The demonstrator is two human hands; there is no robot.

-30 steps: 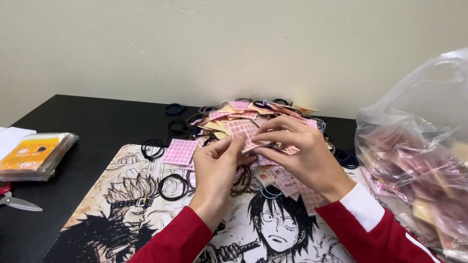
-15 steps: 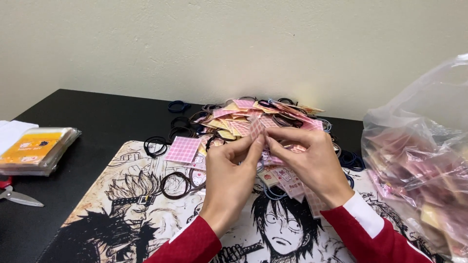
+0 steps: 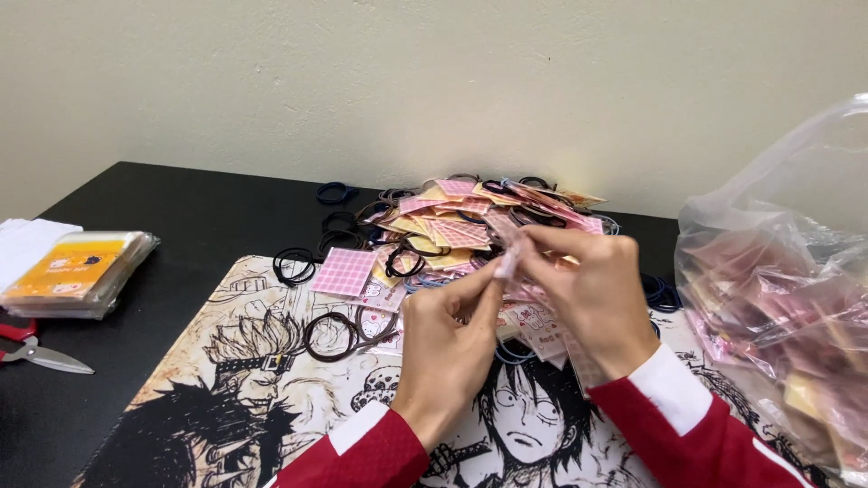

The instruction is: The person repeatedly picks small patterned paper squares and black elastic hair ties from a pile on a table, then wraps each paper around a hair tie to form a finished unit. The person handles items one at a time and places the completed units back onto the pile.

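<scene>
Both my hands pinch one small pink checked paper card (image 3: 507, 260) between fingertips, left hand (image 3: 448, 339) and right hand (image 3: 588, 294) meeting just in front of the heap of pink cards and dark elastic hair ties (image 3: 470, 221) on the black bench (image 3: 181, 212); a clear plastic bag (image 3: 787, 298) sits right of the heap.

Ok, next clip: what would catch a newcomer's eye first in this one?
Probably the heap of pink checked cards and dark hair ties at the back of the black table. In front of it the left hand and right hand pinch a small clear packet together. Below them lies a mat with black-and-white cartoon figures, and a clear plastic bag bulges at the right.
</scene>
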